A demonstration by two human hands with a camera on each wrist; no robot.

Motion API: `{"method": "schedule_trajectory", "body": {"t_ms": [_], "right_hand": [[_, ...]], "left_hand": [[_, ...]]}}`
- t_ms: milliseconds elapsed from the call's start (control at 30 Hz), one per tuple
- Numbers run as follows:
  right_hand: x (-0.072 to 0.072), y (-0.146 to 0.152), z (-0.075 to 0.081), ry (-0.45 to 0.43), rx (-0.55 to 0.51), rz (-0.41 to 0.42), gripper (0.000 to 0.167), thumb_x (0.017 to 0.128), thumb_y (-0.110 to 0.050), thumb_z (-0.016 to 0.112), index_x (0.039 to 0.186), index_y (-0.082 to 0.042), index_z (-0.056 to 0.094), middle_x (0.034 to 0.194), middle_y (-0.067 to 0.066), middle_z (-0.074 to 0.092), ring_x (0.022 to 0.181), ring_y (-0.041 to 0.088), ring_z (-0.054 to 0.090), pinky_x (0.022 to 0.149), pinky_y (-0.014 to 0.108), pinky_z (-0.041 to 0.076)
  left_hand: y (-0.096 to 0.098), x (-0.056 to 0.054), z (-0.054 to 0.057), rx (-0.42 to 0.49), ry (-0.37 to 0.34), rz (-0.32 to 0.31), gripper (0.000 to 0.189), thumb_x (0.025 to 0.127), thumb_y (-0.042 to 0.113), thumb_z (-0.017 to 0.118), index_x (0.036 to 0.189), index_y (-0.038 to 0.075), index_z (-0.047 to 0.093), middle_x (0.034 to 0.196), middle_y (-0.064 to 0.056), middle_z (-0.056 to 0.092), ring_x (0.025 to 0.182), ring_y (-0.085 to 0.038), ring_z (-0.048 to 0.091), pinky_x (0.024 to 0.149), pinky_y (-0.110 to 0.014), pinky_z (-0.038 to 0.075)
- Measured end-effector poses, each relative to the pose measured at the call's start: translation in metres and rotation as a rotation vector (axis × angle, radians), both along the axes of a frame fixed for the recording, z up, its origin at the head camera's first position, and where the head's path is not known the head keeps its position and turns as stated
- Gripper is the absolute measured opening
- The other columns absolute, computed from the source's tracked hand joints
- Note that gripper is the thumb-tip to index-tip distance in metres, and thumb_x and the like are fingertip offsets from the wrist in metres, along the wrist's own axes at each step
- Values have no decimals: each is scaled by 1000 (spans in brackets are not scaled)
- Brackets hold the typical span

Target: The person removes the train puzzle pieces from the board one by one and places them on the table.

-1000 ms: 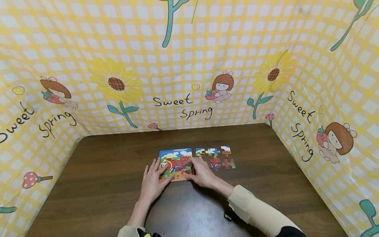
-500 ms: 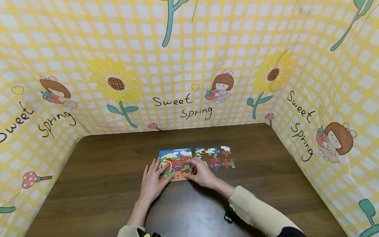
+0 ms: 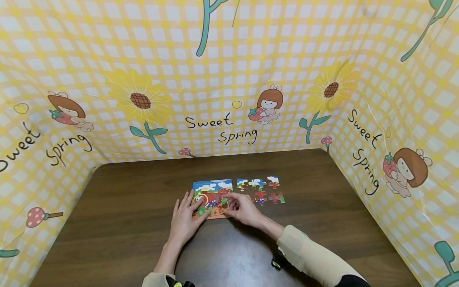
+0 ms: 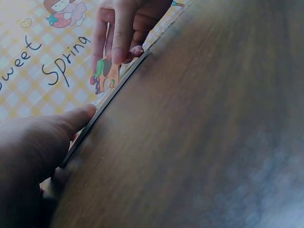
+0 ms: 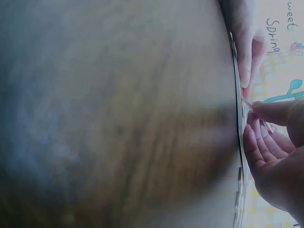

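A jigsaw puzzle [image 3: 213, 186] with a bright cartoon picture lies flat in its tray on the table. My left hand [image 3: 184, 217] rests on its left side, fingers spread over the picture and thumb near the front edge. Between thumb and fingertips, my right hand [image 3: 245, 208] pinches a puzzle piece [image 4: 109, 76] above the puzzle's right side. In the left wrist view that piece is tilted up, its orange and green face showing. The right wrist view has it edge-on by the right thumb [image 5: 273, 111]. Fingers hide part of the puzzle's right edge.
Several loose puzzle pieces [image 3: 257, 183] lie in two rough rows right of the puzzle; one is partly behind the right hand. The brown wooden table [image 3: 143, 239] is bounded at back and sides by a yellow checked cloth [image 3: 215, 91].
The right hand's fingers have drawn in from the puzzle's right edge and lifted a piece, tilting it up slightly leftward. The left hand has stayed in place.
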State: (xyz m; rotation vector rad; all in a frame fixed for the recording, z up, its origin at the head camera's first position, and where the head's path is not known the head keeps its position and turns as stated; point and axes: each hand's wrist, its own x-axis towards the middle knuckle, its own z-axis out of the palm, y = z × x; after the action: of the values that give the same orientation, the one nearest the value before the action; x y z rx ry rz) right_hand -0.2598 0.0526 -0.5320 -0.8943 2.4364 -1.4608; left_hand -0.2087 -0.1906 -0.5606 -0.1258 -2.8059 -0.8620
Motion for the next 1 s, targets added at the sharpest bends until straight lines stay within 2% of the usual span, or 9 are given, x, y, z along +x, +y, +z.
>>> {"method": "schedule_trajectory", "body": {"t_ms": [267, 433, 700, 1000], "right_hand": [[-1, 3, 0, -15, -40, -9, 45, 87, 3, 82, 131, 2, 69, 93, 6, 69, 77, 13, 65, 68, 25, 56], [-4, 8, -2, -83, -109, 0, 43, 88, 2, 82, 129, 3, 71, 94, 11, 71, 78, 13, 68, 67, 24, 57], [-6, 24, 0, -212, -176, 7, 42, 89, 4, 80, 130, 6, 69, 97, 15, 71, 84, 15, 71, 78, 24, 59], [-4, 54, 4, -257, -207, -7, 44, 89, 5, 79, 132, 7, 68, 101, 23, 70, 84, 17, 72, 76, 23, 58]], "left_hand": [[-1, 1, 0, -5, -5, -5, 65, 94, 51, 76, 145, 11, 65, 167, -20, 34, 156, -40, 25, 125, -64, 10], [-1, 1, 0, -8, -3, -5, 65, 94, 51, 76, 145, 11, 65, 167, -19, 34, 156, -39, 25, 125, -64, 10], [-1, 1, 0, -4, 5, -8, 66, 94, 51, 76, 145, 11, 65, 167, -19, 35, 156, -39, 25, 125, -64, 10], [-1, 1, -1, -7, 2, -7, 66, 94, 51, 76, 145, 11, 65, 167, -19, 34, 157, -39, 25, 125, -63, 10]]}}
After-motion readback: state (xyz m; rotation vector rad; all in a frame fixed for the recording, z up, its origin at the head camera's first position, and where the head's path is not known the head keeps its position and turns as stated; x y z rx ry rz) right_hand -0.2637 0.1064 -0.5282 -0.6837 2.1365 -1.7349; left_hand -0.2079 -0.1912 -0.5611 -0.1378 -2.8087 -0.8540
